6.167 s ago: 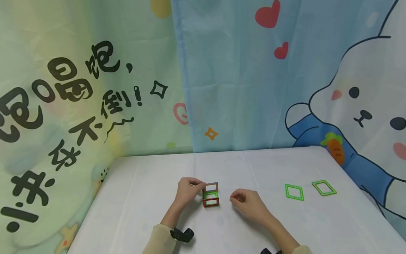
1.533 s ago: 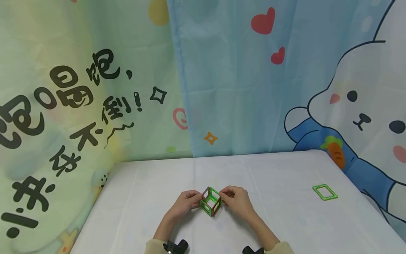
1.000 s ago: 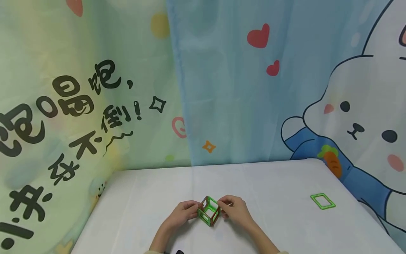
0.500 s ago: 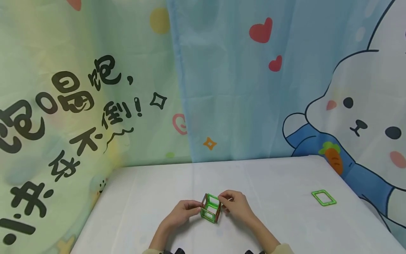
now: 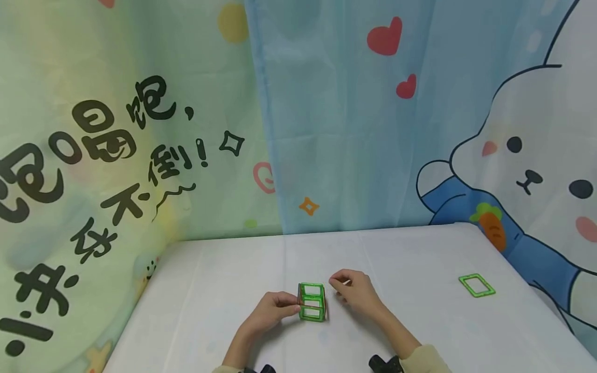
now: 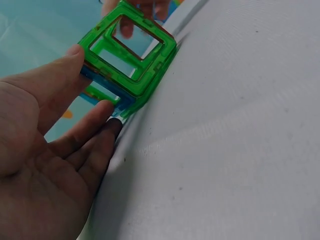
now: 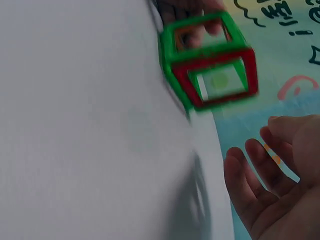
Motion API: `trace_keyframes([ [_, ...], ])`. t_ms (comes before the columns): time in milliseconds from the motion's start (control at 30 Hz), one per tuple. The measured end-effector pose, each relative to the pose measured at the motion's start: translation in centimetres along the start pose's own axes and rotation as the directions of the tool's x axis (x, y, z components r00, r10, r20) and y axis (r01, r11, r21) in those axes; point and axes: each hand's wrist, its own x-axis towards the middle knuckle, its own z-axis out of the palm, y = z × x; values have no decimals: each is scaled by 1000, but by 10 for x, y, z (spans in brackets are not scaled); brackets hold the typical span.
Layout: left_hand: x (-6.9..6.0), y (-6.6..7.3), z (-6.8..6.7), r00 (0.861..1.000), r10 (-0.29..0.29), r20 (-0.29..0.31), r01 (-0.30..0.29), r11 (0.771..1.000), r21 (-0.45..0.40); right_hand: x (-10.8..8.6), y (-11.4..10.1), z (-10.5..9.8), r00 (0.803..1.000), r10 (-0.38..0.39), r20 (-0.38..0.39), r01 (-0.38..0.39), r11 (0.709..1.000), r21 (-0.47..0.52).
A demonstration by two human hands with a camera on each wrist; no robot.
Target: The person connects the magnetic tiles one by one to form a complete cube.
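An open box of magnetic tiles (image 5: 311,307), with green and red square frames, stands on the white table in the head view. My left hand (image 5: 267,315) pinches its left side. In the left wrist view, the thumb is at a top corner and fingertips touch a blue-looking tile below. My right hand (image 5: 360,294) is apart from the box, just to its right. Its fingers are loosely bent and hold nothing in the right wrist view, where a red tile (image 7: 215,61) forms the box's near side.
A loose green square magnetic tile (image 5: 468,288) lies flat on the right part of the white table (image 5: 224,269). Printed curtains (image 5: 336,155) hang behind and to the left of the table.
The second loose green tile seen at first on the right has left its place, and the box gained green sides. Lately the box has turned a green side forward, and my right hand let go of it.
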Motion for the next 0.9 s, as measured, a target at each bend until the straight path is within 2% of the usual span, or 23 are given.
trace_keyframes([
  [167, -2, 1, 2, 1000, 9, -12, -9, 1000, -30, -8, 14, -54, 996, -53, -69, 40, 983, -178],
  [367, -3, 3, 3, 997, 4, -76, -6, 999, -39, -22, 41, -122, 985, -59, -165, 4, 950, -312],
  [433, -1, 3, 4, 996, 9, -90, -10, 1000, -10, -26, 49, -139, 979, -53, -197, -18, 940, -340],
  [600, 1, 6, 9, 994, 39, -104, -23, 989, 147, -38, 67, -170, 959, -13, -281, -97, 922, -375],
  [733, 0, 12, 17, 990, 70, -124, -38, 970, 240, -46, 83, -194, 929, 93, -359, -239, 889, -390],
  [900, 1, 11, 24, 986, 100, -131, -64, 964, 258, -54, 108, -215, 858, 252, -448, -430, 829, -357],
])
